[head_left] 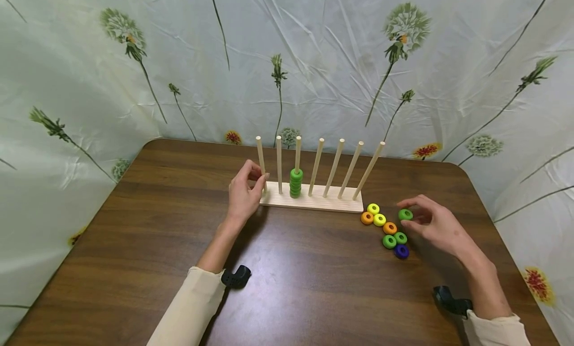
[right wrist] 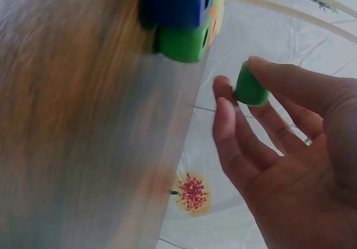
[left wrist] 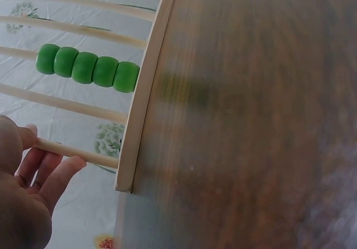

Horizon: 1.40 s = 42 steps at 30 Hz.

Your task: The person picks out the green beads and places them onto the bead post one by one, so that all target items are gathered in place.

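A pale wooden stand (head_left: 332, 202) with several upright pegs is on the far part of the table. Its leftmost peg (head_left: 260, 154) is held between the thumb and fingers of my left hand (head_left: 242, 199). On the third peg from the left sits a stack of green rings (head_left: 295, 184), resting on the base. Over on the right, my right hand (head_left: 441, 229) pinches a single green ring (right wrist: 252, 87) between thumb and fingertips, raised off the table. Close beside that hand lie loose rings: two green, one dark blue (head_left: 398, 254), two orange (head_left: 386, 230) and two yellow (head_left: 376, 221).
The brown wooden table (head_left: 134, 246) has a rounded far edge just behind the stand. A pale curtain (head_left: 197, 52) printed with dandelions hangs behind and along the sides. Each wrist carries a black camera mount (head_left: 236, 277).
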Motion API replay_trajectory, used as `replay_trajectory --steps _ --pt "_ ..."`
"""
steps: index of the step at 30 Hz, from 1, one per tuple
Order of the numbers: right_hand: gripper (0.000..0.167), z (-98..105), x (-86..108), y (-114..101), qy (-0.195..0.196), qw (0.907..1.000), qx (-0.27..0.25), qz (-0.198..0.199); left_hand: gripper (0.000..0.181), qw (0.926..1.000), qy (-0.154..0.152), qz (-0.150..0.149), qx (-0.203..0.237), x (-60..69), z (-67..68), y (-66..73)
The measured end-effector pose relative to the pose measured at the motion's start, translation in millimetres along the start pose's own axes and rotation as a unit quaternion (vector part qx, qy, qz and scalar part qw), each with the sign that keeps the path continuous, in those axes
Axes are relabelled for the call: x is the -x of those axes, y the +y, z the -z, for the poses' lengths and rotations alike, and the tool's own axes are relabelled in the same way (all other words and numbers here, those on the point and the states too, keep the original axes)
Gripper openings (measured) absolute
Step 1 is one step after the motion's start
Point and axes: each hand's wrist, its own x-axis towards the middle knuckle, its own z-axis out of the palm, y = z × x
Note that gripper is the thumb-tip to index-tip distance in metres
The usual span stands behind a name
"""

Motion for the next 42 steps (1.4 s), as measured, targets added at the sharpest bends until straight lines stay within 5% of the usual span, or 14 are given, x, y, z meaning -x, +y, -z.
replay_trajectory --steps 19,42 --pt "0.037 -8 -12.8 -26 0.056 0.9968 -0.055 0.013 0.016 0.9999 -0.003 -0.014 -0.002 0.9 1.6 -0.7" --pt "0.037 -17 -34.7 -65 0.053 0.9917 -0.107 0.047 0.016 0.9999 0.003 -0.012 0.001 0.5 1.2 -0.6"
